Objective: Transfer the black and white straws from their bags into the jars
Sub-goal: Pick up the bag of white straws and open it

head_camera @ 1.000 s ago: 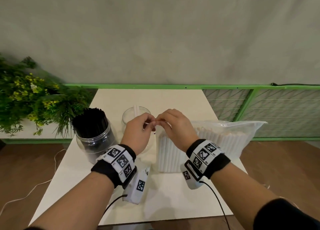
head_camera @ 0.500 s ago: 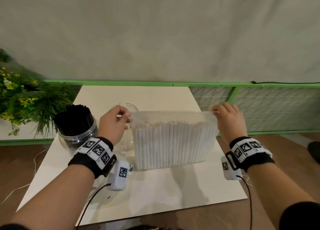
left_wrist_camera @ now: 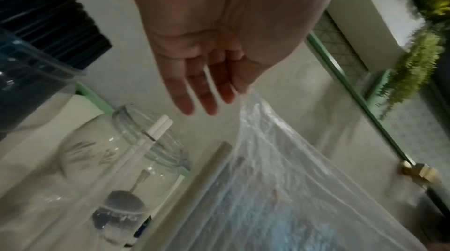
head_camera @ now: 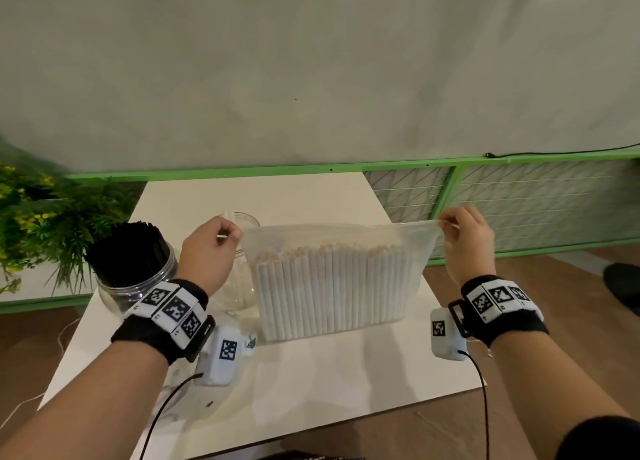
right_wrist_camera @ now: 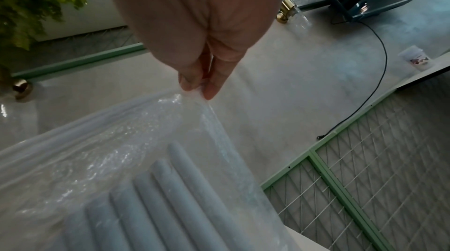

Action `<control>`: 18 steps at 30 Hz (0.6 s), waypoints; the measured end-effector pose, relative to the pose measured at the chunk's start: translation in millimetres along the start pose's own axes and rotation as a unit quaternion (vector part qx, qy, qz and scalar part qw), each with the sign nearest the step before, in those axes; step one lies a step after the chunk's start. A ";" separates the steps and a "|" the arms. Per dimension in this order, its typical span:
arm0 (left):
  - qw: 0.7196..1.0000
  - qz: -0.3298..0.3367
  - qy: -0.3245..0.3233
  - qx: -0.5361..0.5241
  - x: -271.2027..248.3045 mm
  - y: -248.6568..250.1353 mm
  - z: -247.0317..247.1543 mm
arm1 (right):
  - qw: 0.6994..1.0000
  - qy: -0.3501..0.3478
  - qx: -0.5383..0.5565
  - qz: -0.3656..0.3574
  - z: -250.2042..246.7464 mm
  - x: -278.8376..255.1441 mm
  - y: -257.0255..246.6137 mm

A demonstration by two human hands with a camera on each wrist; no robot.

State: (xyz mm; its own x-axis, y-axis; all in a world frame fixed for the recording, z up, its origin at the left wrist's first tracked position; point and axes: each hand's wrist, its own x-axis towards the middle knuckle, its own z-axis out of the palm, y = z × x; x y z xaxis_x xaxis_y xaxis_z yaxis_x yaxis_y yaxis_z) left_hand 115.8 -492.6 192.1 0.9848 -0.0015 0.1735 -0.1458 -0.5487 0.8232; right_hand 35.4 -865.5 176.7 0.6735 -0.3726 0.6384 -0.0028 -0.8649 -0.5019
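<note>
Plastic bag (head_camera: pixel 332 238) top stretched btwn L hand (head_camera: pixel 207 252) & R hand (head_camera: pixel 465 241), both pinching corners, arms apart

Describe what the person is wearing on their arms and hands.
Both hands, left and right, are bare. Each wrist carries a black band with white tiles of black square markers, a white marked camera box underneath, and a black cable. Dark sleeve at right elbow.

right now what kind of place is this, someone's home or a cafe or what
Probably a staged indoor work corner, not clearly a home or cafe: a small white table against a plain wall, a green mesh fence behind it, and leafy plants alongside.
</note>
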 end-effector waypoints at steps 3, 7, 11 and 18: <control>0.987 0.094 0.019 0.127 -14.4 29.3 18.9 | 1.000 0.014 0.019 0.006 -2.5 -4.5 1.1; 0.885 0.276 -0.130 0.351 -20.9 78.1 82.5 | 0.999 0.025 0.037 0.017 -5.7 -11.1 0.9; 0.800 0.234 -0.301 0.464 16.5 80.9 124.4 | 0.999 0.028 0.037 -0.006 -7.7 -14.7 4.6; 0.829 0.229 -0.345 0.376 36.6 69.0 129.0 | 0.992 0.050 0.061 0.096 -7.5 -30.1 1.3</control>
State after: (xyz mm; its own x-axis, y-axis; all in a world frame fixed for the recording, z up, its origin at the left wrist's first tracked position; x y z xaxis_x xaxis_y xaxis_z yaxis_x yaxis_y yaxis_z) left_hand 153.9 -638.3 185.5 0.6985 -0.6901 -0.1892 -0.6759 -0.7232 0.1424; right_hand 9.6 -857.8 161.2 0.5923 -0.5630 0.5763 -0.0294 -0.7299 -0.6829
